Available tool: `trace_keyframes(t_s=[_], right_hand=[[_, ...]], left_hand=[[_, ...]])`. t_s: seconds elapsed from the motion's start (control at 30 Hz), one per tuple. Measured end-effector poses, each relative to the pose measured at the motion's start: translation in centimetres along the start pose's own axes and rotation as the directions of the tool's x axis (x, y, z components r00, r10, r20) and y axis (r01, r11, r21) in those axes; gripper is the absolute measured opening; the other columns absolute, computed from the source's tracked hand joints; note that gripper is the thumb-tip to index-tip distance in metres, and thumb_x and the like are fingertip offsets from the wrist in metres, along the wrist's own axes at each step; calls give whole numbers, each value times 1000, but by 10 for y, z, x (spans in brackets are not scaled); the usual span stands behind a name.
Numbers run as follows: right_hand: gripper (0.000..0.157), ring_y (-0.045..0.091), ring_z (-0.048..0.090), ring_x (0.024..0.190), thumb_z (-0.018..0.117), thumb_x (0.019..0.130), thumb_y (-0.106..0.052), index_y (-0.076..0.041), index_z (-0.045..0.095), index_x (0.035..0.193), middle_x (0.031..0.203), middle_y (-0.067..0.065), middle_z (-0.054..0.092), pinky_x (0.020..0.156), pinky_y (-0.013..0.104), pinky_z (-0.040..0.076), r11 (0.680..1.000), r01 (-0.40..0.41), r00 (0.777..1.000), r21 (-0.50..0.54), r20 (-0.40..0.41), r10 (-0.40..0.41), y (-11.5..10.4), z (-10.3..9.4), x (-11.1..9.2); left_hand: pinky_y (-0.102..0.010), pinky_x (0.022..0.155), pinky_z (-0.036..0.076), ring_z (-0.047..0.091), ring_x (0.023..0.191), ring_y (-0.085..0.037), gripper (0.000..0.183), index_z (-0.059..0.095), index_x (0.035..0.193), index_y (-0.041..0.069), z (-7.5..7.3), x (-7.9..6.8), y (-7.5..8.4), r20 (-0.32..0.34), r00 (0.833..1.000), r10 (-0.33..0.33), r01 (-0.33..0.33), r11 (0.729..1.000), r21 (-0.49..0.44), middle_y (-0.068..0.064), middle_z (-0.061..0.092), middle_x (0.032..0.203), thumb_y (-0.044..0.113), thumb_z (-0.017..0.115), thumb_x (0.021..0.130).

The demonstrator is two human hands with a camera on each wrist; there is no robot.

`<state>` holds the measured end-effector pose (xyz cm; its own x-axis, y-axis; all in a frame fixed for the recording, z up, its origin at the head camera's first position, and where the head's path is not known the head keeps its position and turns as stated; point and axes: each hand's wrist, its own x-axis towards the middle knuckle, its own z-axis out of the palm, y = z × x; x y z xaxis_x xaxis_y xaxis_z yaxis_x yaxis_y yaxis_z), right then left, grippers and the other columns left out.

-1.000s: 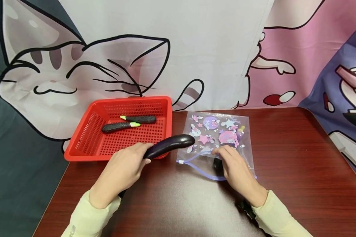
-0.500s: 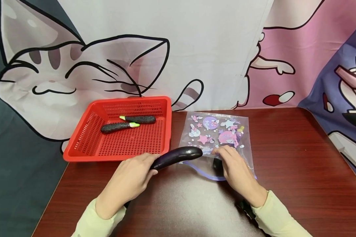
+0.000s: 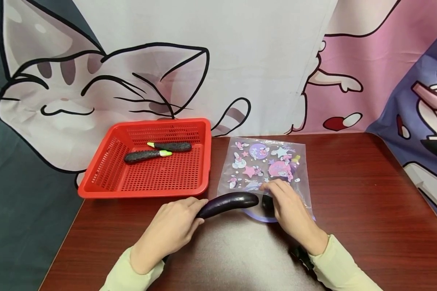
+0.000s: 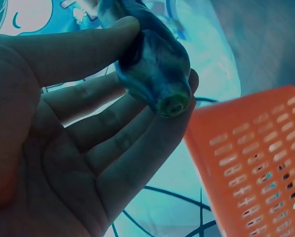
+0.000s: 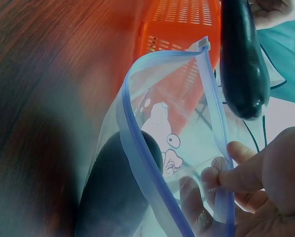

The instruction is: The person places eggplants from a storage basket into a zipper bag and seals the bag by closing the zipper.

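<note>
In the head view my left hand (image 3: 172, 230) grips a glossy dark purple eggplant (image 3: 229, 203) near one end. The left wrist view shows thumb and fingers around its stem end (image 4: 173, 98). My right hand (image 3: 293, 214) pinches one edge of a clear printed zip bag (image 3: 236, 161) lying on the table. The bag's purple zip mouth gapes in the right wrist view, and the eggplant's free end hangs just outside it, near the slider (image 5: 204, 44). Inside the bag lies a long dark thing (image 5: 115, 187), partly hidden by my right hand in the head view.
A red perforated basket (image 3: 189, 190) stands left of the bag. Two dark, rough vegetables (image 3: 142, 156) with bright green ends lie in it. The brown tabletop (image 3: 360, 194) reaches back to a cartoon-printed cloth (image 3: 269, 72).
My left hand has carried the eggplant to the right and nearer to me, bringing its free end close to the bag's mouth. The right hand keeps its place on the bag.
</note>
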<state>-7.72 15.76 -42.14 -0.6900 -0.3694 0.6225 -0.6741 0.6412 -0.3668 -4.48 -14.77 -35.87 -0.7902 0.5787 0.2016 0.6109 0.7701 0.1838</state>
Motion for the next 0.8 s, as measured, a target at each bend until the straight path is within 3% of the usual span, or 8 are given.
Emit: trace_keyframes(t_s=[0.4, 0.6, 0.8], right_hand=[[38, 21, 60, 94, 54, 81, 24, -3, 65, 105, 100, 4, 63, 82, 35, 49, 1000, 6, 1000, 11, -4, -6, -1, 0, 0], [37, 21, 60, 94, 54, 82, 24, -3, 65, 105, 100, 5, 63, 82, 35, 49, 1000, 7, 1000, 15, -5, -7, -1, 0, 0], [37, 20, 60, 94, 55, 82, 23, -3, 65, 105, 100, 4, 63, 81, 34, 50, 1000, 7, 1000, 14, -3, -7, -2, 0, 0]], left_hand=[[-37, 59, 52, 67, 77, -17, 31, 71, 113, 8, 12, 2, 11, 40, 999, -12, 12, 1000, -10, 1, 70, 94, 20, 79, 85], [-36, 52, 46, 62, 66, -16, 20, 67, 97, 12, 15, 4, 17, 37, 999, 5, -4, 1000, -10, 5, 62, 79, 21, 79, 84], [-34, 47, 40, 55, 56, -14, 23, 58, 82, 17, 17, 6, 22, 22, 1000, 6, -6, 1000, -10, 8, 52, 68, 22, 80, 82]])
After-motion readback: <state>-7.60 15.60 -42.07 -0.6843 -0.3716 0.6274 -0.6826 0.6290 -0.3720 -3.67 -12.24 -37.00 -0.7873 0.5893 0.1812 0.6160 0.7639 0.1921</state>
